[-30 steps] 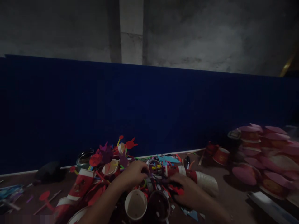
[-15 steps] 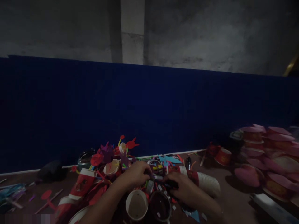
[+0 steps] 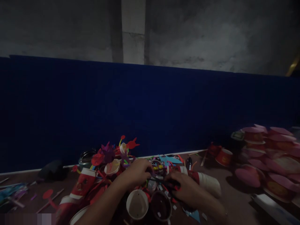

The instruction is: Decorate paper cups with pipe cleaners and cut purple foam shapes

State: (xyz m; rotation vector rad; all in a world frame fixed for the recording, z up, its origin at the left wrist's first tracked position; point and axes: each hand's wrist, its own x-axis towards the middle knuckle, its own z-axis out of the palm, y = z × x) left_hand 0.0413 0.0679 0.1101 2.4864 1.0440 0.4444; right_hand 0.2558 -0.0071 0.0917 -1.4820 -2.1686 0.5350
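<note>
Craft litter, two hands, cups, on a dark brown tabletop (image 3: 228, 175).
Item: my left hand (image 3: 140, 170), fingers bent downward, beside a round container (image 3: 157, 167) of yellow pieces; whether it grips anything, I cannot tell. Item: my right hand (image 3: 181, 184), fingers curled over a black-and-red object (image 3: 172, 185); its grip I cannot make out. Item: white cup (image 3: 137, 204) and dark cup (image 3: 161, 205), open ends up, side by side just nearer me than the hands. Item: stack of cups (image 3: 209, 184), on its side, right of my right hand. Item: red cup (image 3: 83, 182), tilted, at left, its print too dim to read. Item: pink-topped red tubs (image 3: 278, 156), heaped far right, markings illegible.
</note>
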